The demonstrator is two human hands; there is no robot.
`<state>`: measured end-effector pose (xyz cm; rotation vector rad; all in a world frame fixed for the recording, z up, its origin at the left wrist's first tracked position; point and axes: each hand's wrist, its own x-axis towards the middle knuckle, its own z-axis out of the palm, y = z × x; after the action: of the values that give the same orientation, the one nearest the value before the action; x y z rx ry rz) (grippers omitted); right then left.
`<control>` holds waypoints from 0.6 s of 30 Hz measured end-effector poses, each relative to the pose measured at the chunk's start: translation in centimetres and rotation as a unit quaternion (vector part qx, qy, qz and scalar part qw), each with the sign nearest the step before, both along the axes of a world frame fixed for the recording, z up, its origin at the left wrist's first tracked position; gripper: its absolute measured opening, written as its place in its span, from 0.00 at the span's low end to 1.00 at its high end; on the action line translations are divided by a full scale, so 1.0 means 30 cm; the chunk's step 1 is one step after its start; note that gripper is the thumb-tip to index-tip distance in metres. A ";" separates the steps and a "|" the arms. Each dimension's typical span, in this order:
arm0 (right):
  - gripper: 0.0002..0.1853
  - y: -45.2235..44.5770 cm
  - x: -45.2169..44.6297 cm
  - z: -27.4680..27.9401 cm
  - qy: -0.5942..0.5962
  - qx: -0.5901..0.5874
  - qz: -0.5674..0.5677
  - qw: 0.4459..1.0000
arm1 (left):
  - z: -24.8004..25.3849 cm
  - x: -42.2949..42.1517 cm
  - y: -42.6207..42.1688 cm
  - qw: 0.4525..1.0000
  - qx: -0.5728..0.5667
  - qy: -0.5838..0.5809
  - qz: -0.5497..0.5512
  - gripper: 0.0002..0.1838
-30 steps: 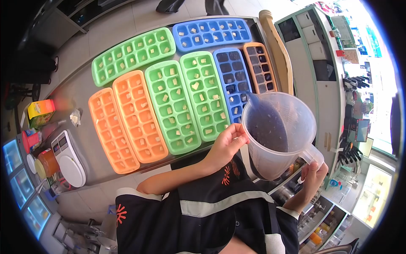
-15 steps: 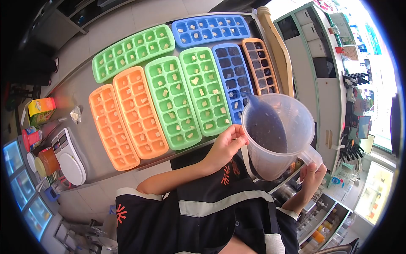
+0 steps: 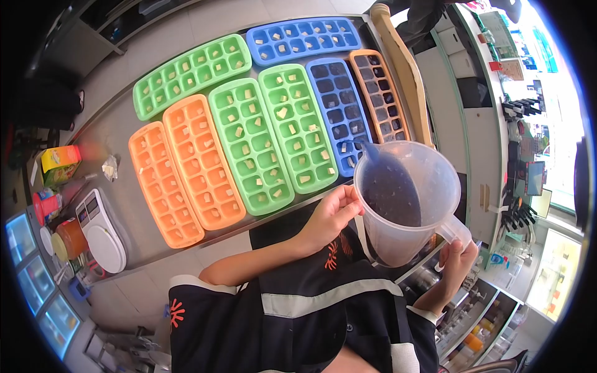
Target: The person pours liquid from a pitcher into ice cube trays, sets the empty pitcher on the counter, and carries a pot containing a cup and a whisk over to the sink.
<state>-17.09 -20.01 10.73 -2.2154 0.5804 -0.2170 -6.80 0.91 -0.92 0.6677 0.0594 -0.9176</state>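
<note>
A translucent plastic measuring jug holds dark purple liquid and tilts left over the near end of a blue ice cube tray. My right hand is closed on the jug's handle. Fingers of my left hand grip the jug's side below the spout. Liquid runs from the spout into the tray. Dark liquid fills this tray's far cells; pale cubes show in cells close to the spout. Dark liquid also fills the narrow orange tray beside it.
Pale cubes sit in green trays, two orange trays and another blue tray. A white scale, jars and a yellow box stand left. A wooden rail edges the right. Someone in dark clothing is beyond.
The view has shifted slightly, so the trays sit a little further left and up. A person in dark clothing has come into view at top right. Both hands keep their hold on the jug.
</note>
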 end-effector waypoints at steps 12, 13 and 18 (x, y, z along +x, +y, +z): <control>0.31 0.026 -0.042 0.011 0.032 0.005 -0.061 0.998 | -0.008 -0.020 0.004 0.999 0.014 -0.021 -0.046 0.03; 0.31 0.028 -0.046 0.010 0.032 0.004 -0.065 0.997 | -0.010 -0.023 0.004 0.999 0.014 -0.019 -0.049 0.03; 0.32 0.037 -0.067 0.009 0.029 -0.008 -0.076 0.997 | -0.016 -0.027 0.006 0.997 0.016 -0.025 -0.069 0.03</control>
<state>-19.11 -18.91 11.01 -2.1998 0.7826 -0.2379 -7.62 1.07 -1.39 0.7305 -0.0162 -1.0347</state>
